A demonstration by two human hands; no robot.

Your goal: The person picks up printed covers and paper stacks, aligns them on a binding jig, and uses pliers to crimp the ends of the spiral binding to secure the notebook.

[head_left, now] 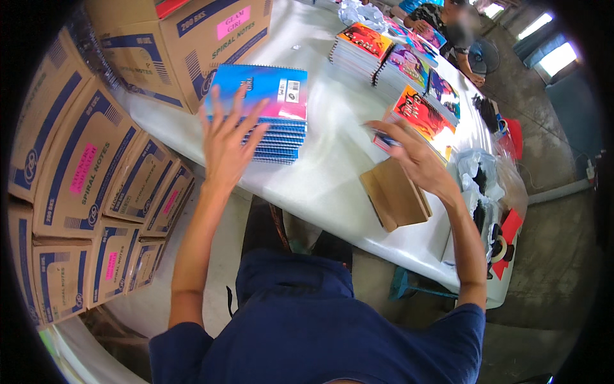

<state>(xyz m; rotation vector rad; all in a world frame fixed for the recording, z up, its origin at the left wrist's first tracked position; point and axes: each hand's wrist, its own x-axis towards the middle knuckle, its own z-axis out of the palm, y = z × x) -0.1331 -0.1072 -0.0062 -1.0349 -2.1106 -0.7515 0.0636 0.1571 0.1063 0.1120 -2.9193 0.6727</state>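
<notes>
A stack of blue spiral notebooks (295,96) stands near the table's front edge, with a white label on its top cover. My left hand (227,137) lies over the stack's left side, fingers spread and holding nothing. To the right, my right hand (412,153) is curled around a small dark, white and red thing (384,139); its kind is blurred and mostly hidden by the fingers. Just under that hand sits a brown cardboard piece (396,198) with folded sides. Beyond it is a red-and-orange notebook (425,118) on a pile.
More colourful notebook stacks (363,48) stand farther back. A large carton (185,51) is at the back left, and stacked cartons (83,166) fill the left side. Plastic bags (476,169) and a tape roll (499,248) lie right. A co-worker (441,25) sits across the table.
</notes>
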